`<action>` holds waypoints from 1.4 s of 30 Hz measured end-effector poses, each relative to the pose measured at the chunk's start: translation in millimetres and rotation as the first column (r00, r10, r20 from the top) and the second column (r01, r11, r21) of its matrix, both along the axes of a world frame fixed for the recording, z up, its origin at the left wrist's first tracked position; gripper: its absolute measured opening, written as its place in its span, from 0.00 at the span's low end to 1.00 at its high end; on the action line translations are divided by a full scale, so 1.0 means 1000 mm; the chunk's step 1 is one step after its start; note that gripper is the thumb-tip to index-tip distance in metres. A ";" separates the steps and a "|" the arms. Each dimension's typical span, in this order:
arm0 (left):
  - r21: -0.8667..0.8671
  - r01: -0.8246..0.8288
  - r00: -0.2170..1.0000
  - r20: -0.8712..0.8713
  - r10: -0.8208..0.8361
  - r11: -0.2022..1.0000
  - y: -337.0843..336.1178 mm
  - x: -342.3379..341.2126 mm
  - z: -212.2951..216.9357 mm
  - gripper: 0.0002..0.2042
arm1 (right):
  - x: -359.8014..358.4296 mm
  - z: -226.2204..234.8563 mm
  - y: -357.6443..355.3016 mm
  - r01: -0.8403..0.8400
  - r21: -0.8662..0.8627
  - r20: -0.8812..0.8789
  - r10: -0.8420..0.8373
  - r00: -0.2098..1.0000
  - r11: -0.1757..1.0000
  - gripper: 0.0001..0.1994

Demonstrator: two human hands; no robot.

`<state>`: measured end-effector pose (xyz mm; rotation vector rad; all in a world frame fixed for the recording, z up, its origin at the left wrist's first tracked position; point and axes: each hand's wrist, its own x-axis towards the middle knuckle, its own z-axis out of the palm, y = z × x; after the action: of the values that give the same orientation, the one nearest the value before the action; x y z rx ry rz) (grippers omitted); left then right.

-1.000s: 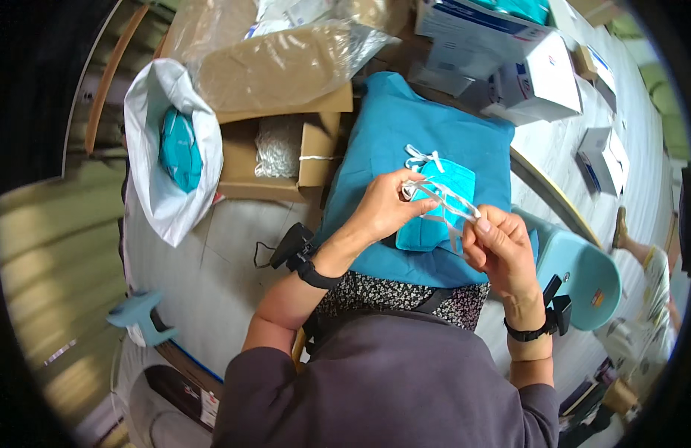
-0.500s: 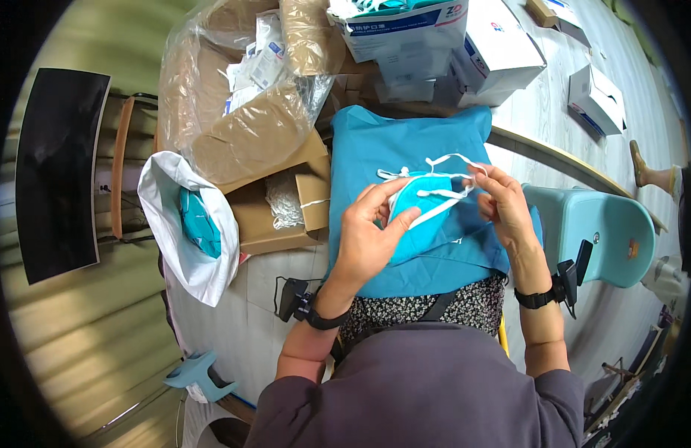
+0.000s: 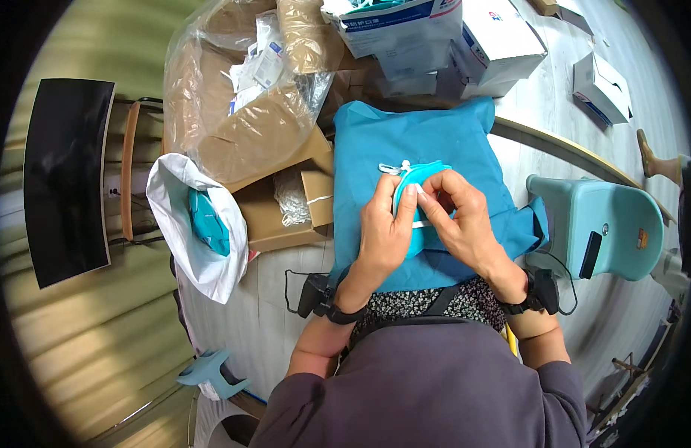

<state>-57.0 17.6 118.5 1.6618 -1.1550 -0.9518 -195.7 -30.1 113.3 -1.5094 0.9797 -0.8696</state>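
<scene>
A teal face mask [image 3: 417, 242] with white elastic straps [image 3: 394, 168] is held up between my hands, above a blue cloth [image 3: 371, 134] spread over my lap. My left hand [image 3: 385, 231] pinches the mask's left edge between thumb and fingers. From the other side my right hand [image 3: 465, 228] is closed on the mask, its thumb and fingertips meeting my left thumb near the upper edge. My fingers cover much of the mask, and a short piece of white strap shows below the right fingers.
On the left, a white bag [image 3: 237, 246] holds teal masks [image 3: 209, 224]. Beside it, a cardboard box [image 3: 274, 240] contains white cord [image 3: 291, 196]. Behind stand a plastic-lined carton [image 3: 203, 97] with small packets and white boxes [image 3: 502, 45]. A pale blue stool [image 3: 562, 216] stands right.
My right hand has moved left and down from the stretched straps onto the mask, closing beside my left hand. The view has shifted slightly.
</scene>
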 end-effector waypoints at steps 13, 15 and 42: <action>0.000 -0.240 0.917 -0.329 0.227 0.971 -0.011 0.023 -0.044 0.16 | -0.021 0.008 0.027 -0.181 0.217 0.171 0.145 0.974 0.959 0.08; 0.051 -0.426 0.837 -0.357 0.415 0.903 -0.016 0.046 -0.064 0.16 | -0.028 0.015 0.038 -0.194 0.209 0.127 0.170 0.977 0.958 0.08; -0.140 -0.427 0.904 -0.074 0.420 0.893 0.008 0.056 0.014 0.11 | -0.044 0.020 0.018 -0.399 0.196 0.121 0.382 0.916 0.896 0.10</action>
<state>-1.3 25.8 132.5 1.6657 -0.7665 -0.5995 -240.1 -11.6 133.8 -1.4051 0.6540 -0.5102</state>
